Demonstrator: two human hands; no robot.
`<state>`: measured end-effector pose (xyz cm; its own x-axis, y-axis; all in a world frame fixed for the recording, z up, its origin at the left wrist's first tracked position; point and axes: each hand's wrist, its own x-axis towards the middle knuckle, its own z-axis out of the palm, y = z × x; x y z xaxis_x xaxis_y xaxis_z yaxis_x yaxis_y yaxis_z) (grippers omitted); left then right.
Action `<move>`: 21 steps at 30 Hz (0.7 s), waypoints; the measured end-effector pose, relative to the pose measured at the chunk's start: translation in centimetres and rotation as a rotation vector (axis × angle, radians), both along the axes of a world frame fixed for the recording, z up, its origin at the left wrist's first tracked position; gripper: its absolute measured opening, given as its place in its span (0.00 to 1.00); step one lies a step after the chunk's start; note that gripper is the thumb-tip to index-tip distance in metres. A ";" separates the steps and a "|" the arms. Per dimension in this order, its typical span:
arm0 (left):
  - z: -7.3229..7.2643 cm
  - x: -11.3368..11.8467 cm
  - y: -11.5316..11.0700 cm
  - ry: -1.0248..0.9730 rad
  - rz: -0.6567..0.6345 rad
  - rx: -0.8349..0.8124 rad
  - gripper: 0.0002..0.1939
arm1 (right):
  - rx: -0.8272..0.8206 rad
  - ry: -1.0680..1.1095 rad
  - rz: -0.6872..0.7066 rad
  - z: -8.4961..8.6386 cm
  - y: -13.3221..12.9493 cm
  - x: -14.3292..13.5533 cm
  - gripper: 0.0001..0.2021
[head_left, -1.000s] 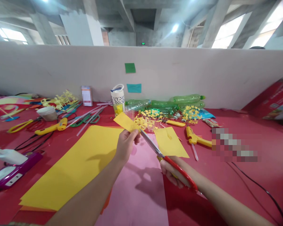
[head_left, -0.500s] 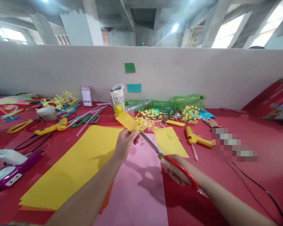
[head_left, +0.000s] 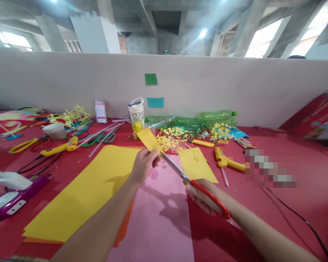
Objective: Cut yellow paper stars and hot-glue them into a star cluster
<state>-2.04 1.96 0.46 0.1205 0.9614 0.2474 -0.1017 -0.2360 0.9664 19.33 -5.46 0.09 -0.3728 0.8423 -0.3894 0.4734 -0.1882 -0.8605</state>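
Note:
Pinched in my left hand is a small piece of yellow paper, held up above the table. My right hand grips red-handled scissors, whose blades point up and left. The blade tips meet the paper's lower right edge beside my left thumb; how far they are parted is hard to see. Below my hands lies a pink sheet. Large yellow sheets lie to the left, with orange paper under them. A smaller yellow sheet rests just beyond the scissors.
Yellow star cutouts and green plastic bottles line the back by the grey partition. Glue guns lie left and right. A purple power strip sits at left; a white patterned cup stands behind the paper.
The yellow paper has tilted more upright and shifted slightly right at its top. My left hand has moved slightly left. The scissors have barely moved.

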 end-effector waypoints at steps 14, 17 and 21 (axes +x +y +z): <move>0.0 -0.1 0.1 0.021 0.017 0.001 0.14 | -0.004 -0.028 0.014 0.0 0.1 -0.1 0.24; -0.1 -0.2 0.2 0.021 0.024 -0.012 0.13 | -0.001 -0.019 0.019 0.2 0.0 -0.1 0.23; -0.2 -0.2 0.1 0.011 0.033 -0.008 0.13 | -0.006 0.009 0.018 0.2 0.1 -0.1 0.22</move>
